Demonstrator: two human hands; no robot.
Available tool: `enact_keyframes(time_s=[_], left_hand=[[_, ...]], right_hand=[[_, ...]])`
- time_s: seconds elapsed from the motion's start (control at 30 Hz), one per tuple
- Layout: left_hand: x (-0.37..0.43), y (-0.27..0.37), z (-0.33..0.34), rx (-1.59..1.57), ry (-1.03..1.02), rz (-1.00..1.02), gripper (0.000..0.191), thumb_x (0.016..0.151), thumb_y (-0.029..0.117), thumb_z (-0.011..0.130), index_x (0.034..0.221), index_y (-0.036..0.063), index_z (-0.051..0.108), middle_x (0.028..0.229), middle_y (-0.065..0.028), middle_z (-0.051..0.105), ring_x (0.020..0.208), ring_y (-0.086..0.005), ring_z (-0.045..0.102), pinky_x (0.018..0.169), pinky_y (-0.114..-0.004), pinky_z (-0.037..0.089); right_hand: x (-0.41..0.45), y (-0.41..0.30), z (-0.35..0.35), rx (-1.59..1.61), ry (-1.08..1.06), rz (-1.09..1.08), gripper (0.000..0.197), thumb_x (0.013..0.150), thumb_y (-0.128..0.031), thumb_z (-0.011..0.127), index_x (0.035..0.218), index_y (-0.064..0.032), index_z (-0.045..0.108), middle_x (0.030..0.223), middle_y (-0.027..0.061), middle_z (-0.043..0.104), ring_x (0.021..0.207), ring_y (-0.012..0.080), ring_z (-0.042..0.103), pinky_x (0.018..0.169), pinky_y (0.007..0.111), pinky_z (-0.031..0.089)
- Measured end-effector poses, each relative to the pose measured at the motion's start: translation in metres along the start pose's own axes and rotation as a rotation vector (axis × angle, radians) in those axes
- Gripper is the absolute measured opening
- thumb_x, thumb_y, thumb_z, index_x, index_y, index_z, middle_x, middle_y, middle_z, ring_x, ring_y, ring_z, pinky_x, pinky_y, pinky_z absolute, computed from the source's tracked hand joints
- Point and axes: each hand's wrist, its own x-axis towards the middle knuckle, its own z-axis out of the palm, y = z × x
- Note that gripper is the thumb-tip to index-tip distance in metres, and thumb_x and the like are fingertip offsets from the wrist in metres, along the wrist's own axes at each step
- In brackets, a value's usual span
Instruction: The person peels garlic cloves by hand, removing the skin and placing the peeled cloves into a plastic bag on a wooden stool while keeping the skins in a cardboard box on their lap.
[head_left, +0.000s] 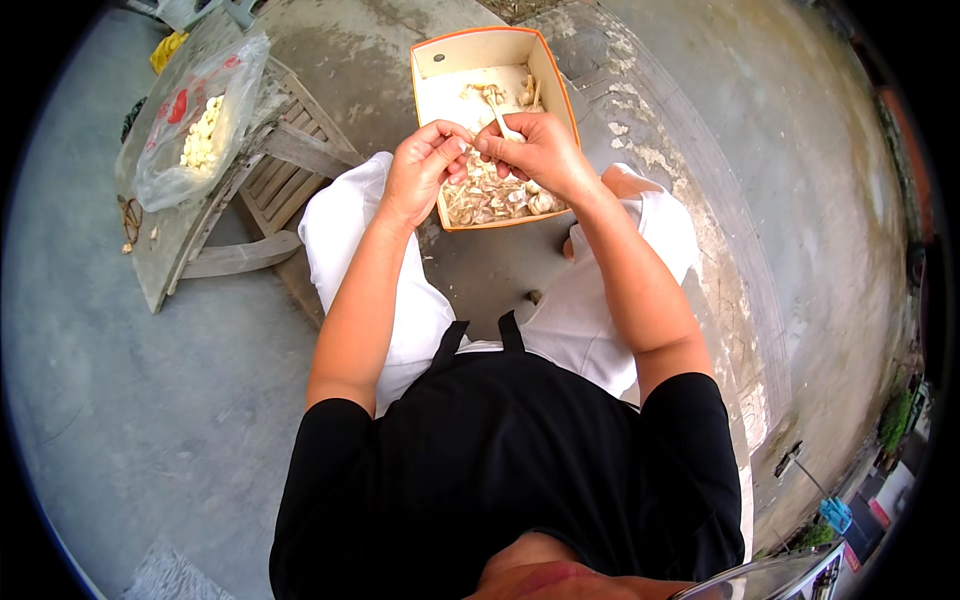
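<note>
My right hand (531, 150) grips a garlic bulb by its head, with the pale dry stem (496, 109) sticking up past the fingers. Close against it on the left, my left hand (431, 161) pinches a small whitish piece, perhaps a bit of garlic or skin, between thumb and forefinger. Both hands are over an orange-rimmed cardboard box (489, 223). Inside the box, papery garlic skins (487, 196) cover the near part, a whole garlic bulb (541, 202) lies at the near right, and more stemmed bulbs (528, 94) rest against the far right side.
On a worn wooden table (161, 262) at the left lies a clear plastic bag (161, 176) with peeled garlic cloves (202, 139). A slatted wooden chair (289, 161) stands beside it. A yellow cloth or bag (166, 51) shows at the upper left.
</note>
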Motion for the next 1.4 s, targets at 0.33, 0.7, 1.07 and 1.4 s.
enact_keyframes(time_s=[0.33,0.7,1.07,1.4], left_hand=[[0.003,0.001,0.010,-0.109,0.043,0.014,0.010,0.094,0.013,0.054,0.097,0.0029,0.056,0.076,0.0001,0.052,0.064,-0.0070,0.043,0.055,-0.022,0.037],[0.009,-0.002,0.006,-0.148,0.096,0.078,0.016,0.094,0.006,0.052,0.105,-0.0012,0.059,0.081,-0.0053,0.058,0.065,-0.0098,0.051,0.058,-0.025,0.047],[0.004,-0.004,0.009,0.540,0.295,0.396,0.010,0.084,0.001,0.065,0.094,-0.0004,0.065,0.079,-0.0057,0.066,0.058,-0.0084,0.058,0.052,-0.021,0.049],[0.003,-0.004,0.011,0.795,0.319,0.591,0.011,0.079,-0.001,0.069,0.089,0.0012,0.066,0.079,-0.0051,0.066,0.059,-0.0076,0.059,0.051,-0.022,0.048]], right_hand=[[0.000,0.001,0.013,0.049,0.095,-0.024,0.023,0.088,-0.023,0.064,0.087,0.0004,0.065,0.059,0.0017,0.058,0.051,0.0040,0.051,0.045,0.020,0.041],[0.012,0.009,0.017,0.397,0.118,-0.004,0.016,0.089,-0.018,0.063,0.090,-0.0020,0.062,0.068,0.0002,0.058,0.056,0.0042,0.050,0.046,0.018,0.035],[0.006,0.003,0.017,0.089,0.209,-0.117,0.017,0.087,-0.019,0.066,0.088,-0.0019,0.065,0.068,0.0000,0.060,0.057,0.0037,0.053,0.047,0.017,0.039],[0.004,-0.002,0.016,-0.008,0.223,-0.118,0.014,0.086,-0.016,0.066,0.085,-0.0017,0.066,0.066,-0.0003,0.060,0.056,0.0032,0.053,0.048,0.018,0.039]])
